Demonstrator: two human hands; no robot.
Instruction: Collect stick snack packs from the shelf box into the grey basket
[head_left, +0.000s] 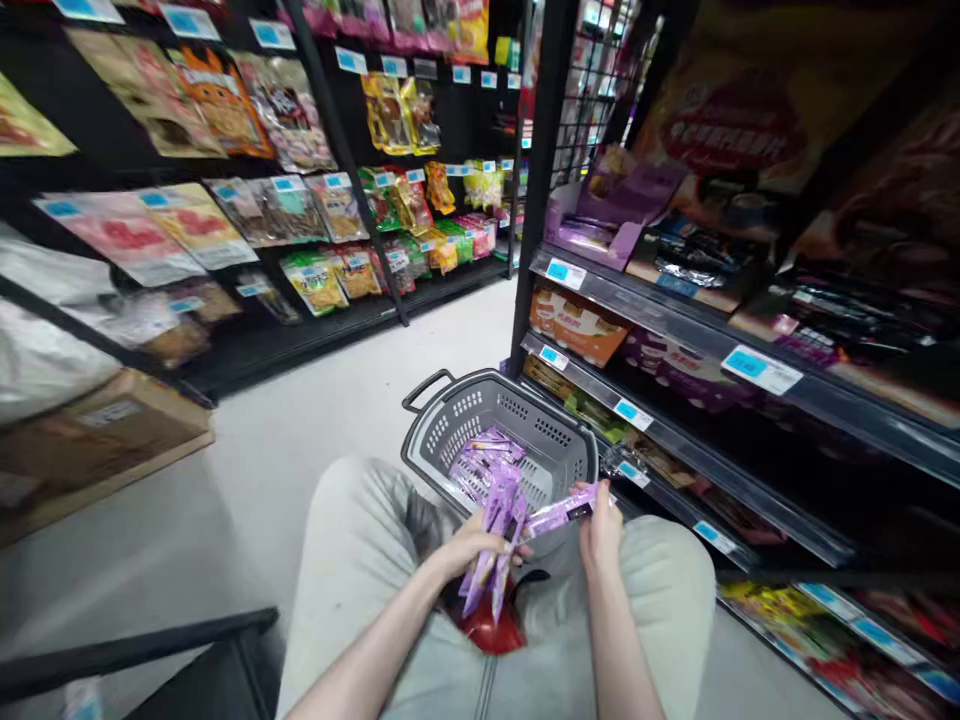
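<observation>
My left hand (474,545) is closed around a bunch of long, thin purple snack packets (501,510), held over my lap. Between the fingers of my right hand (600,530) is one end of a single purple snack packet (559,514); its other end reaches the bunch at my left hand. Just beyond both hands stands a grey shopping basket (551,408) with perforated sides. More purple packets (487,455) lie loose inside it, partly hidden behind the bunch. Something red and shiny (491,630) sits in my lap below the packets.
Shelves (667,410) with boxed and packeted snacks rise close on the right. Racks of bagged snacks (315,280) line the left and back. A cardboard box (97,440) stands on the left floor (300,400). A black frame (150,640) is at the lower left.
</observation>
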